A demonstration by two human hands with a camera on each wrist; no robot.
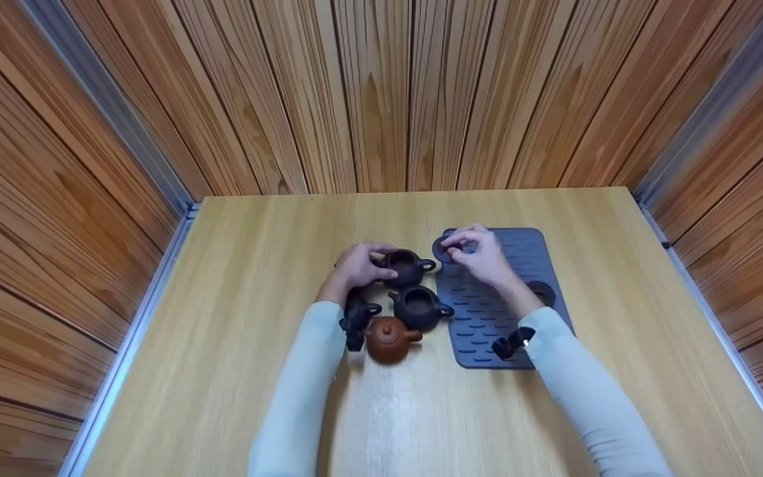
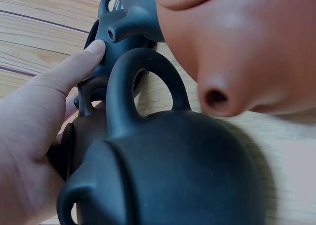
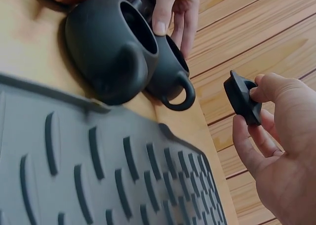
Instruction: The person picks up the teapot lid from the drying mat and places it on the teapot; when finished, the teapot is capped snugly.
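My right hand [image 1: 483,257] pinches a small dark teapot lid [image 3: 241,97] by its knob, raised over the far left corner of the grey mat. With thumb and fingers on either side, my left hand [image 1: 357,265] holds the rim of a dark lidless teapot [image 1: 410,273]. A second dark lidless teapot [image 1: 419,319] stands nearer, beside the mat. Below my left wrist is a dark lidded teapot [image 2: 192,166]; a reddish-brown lidded teapot [image 1: 388,341] stands at the front of the group. Another dark teapot [image 2: 91,126] is partly hidden behind my left hand.
A grey ridged mat [image 1: 530,246] lies on the wooden table [image 1: 242,278], right of the teapots. Another dark round lid [image 1: 542,291] rests on the mat's right side, partly covered by my right forearm. Wood-panelled walls [image 1: 381,99] border the table.
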